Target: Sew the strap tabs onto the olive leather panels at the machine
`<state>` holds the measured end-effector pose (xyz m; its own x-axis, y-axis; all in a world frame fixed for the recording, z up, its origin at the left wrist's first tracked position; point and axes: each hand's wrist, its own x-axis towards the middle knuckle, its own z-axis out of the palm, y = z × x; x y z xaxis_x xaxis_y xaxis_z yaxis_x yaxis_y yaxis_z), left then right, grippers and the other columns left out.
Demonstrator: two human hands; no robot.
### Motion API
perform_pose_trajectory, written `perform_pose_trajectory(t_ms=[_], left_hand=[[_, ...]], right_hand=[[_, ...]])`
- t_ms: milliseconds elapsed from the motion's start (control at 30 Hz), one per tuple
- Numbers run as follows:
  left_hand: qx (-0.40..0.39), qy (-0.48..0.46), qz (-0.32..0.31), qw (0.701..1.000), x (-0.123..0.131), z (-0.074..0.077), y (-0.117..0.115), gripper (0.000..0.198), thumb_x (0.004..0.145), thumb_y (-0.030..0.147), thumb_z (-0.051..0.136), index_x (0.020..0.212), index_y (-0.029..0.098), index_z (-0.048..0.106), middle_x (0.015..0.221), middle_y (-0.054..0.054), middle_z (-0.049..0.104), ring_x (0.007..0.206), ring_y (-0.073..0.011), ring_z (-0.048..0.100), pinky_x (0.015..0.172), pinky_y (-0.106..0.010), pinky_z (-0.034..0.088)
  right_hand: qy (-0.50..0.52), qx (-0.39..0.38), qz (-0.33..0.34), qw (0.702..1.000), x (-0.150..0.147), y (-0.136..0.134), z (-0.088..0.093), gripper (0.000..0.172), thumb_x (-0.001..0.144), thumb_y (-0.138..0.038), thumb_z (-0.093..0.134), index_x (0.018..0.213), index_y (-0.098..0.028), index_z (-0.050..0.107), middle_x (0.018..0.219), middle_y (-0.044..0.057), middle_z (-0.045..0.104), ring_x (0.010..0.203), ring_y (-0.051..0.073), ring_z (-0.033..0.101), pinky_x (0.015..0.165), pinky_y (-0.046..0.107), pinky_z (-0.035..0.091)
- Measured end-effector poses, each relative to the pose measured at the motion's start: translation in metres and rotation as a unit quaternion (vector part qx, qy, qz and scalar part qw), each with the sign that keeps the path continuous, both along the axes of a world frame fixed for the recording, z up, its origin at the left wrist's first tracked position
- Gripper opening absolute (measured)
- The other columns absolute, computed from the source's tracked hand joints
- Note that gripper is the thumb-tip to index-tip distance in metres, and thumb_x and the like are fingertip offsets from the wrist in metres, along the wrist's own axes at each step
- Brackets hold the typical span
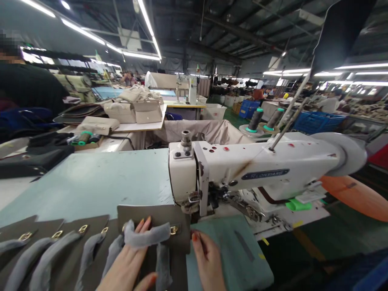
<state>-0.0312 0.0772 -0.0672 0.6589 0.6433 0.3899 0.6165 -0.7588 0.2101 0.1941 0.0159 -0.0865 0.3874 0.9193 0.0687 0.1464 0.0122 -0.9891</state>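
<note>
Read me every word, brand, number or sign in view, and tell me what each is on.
"LONXIANG": nameplate on the white sewing machine; the mark before it is too blurred to read.
Red dots on the machine: too small to tell any print.
Grey-brown flap nearest it: nothing readable.
</note>
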Motion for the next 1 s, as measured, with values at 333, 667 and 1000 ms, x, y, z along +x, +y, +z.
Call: perform_pose_trajectory(t_ms=[333,667,1000], left_hand=[[0.044,0.172,-0.119,0.977,0.052,0.067,0.062,0.049,0.089,0.054,0.047,0.128,0.026,0.052,0.128,-0.004,0.06,0.114,-0.0296,0.051,0.095,-0.045,0.037],[-0.018,0.148,-0.096,0.984,0.053,0.063,0.054,0.042,0.09,0.053,0.047,0.124,0.03,0.056,0.133,0.0,0.058,0.117,-0.0255,0.048,0.096,-0.039,0.033],[-0.042,0.113,-0.079,0.99,0.049,0.05,0.065,0.038,0.089,0.051,0.05,0.121,0.032,0.058,0.125,-0.001,0.063,0.114,-0.0254,0.051,0.095,-0.041,0.037]], right_hand=[[0.052,-0.035,0.004,0.998,-0.018,0.017,0.004,0.044,0.089,-0.053,0.05,0.069,-0.014,0.056,0.064,0.001,0.052,0.062,0.013,0.043,0.056,0.021,0.032],[0.024,-0.058,0.021,0.998,-0.01,0.013,0.01,0.044,0.09,-0.05,0.046,0.062,-0.017,0.044,0.059,-0.003,0.037,0.058,0.011,0.033,0.053,0.022,0.025],[0.014,-0.081,0.015,0.996,-0.007,0.023,0.018,0.043,0.088,-0.048,0.047,0.06,-0.016,0.046,0.058,-0.003,0.037,0.057,0.01,0.033,0.052,0.022,0.026]])
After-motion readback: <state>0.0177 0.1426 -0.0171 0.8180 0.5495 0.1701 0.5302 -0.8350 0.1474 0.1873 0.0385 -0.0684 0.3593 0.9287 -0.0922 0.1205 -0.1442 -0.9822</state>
